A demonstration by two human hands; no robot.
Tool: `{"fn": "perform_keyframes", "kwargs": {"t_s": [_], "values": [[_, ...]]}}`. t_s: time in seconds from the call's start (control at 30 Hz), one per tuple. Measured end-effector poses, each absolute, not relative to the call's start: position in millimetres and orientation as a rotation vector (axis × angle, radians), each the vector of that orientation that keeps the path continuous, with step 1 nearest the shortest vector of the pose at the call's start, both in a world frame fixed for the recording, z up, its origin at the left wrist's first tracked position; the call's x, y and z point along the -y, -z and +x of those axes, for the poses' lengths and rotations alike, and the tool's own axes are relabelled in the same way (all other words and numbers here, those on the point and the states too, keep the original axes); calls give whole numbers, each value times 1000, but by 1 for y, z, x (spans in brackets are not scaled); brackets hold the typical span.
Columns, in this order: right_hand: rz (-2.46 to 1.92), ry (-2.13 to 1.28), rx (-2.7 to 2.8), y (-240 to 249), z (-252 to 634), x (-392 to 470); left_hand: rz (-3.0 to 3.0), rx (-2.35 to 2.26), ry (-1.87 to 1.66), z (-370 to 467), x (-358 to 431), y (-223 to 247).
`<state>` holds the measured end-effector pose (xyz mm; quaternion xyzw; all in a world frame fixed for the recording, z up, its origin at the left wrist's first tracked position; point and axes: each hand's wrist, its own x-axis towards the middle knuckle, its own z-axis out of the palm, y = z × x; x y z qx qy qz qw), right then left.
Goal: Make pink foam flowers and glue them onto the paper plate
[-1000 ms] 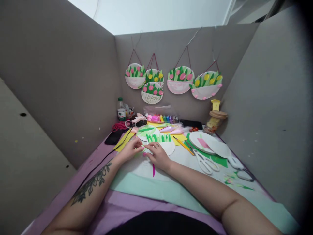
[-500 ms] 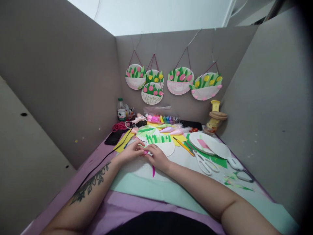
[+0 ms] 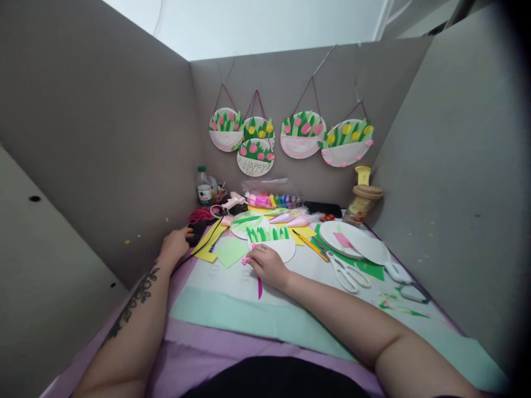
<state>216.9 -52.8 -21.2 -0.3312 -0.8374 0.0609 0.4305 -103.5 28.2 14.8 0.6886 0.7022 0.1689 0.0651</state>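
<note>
My left hand (image 3: pixel 176 245) is at the left edge of the table, fingers reaching over a black phone (image 3: pixel 197 233). It looks open, its fingertips on or just by the phone. Between the fingertips of my right hand (image 3: pixel 269 266) is a small pink piece of clay (image 3: pixel 245 261). Just behind that hand lies a white half paper plate (image 3: pixel 286 253) with green paper leaves (image 3: pixel 267 234) standing along its straight edge; the hand covers part of it. A magenta plastic clay knife (image 3: pixel 260 288) lies below my right hand.
White scissors (image 3: pixel 346 273), a yellow craft knife (image 3: pixel 311 246) and stacked paper plates (image 3: pixel 332 235) lie to the right. A light green paper sheet (image 3: pixel 231 252) lies left of centre. Behind are a pink glue gun (image 3: pixel 234 202) and a bottle (image 3: pixel 204 190). Decorated plates (image 3: pixel 304 146) hang on the partition.
My left hand has left the pink clay and moved left to the phone. My right hand stays in place with the clay. The light green sheet now shows.
</note>
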Motion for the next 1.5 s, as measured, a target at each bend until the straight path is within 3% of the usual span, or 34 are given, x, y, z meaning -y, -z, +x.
{"fn": "perform_keyframes", "kwargs": {"t_s": [0.27,0.4,0.53,0.7,1.03,1.5], "values": [[-826,-194,2073,20,220,54,2075,-2063,-510,-101,-26,-14],[-799,-190,2054,21,219,54,2032,-1970,-787,-98,-26,-19],[-771,-155,2058,25,218,51,1927,-1599,-971,-53,-10,-23],[-850,-259,1989,27,215,51,1853,-1021,-664,22,28,-15],[-859,-395,1886,19,217,52,1498,-1039,-911,41,37,-8],[-876,-388,1741,21,218,48,1622,-979,-998,38,36,-4]]}}
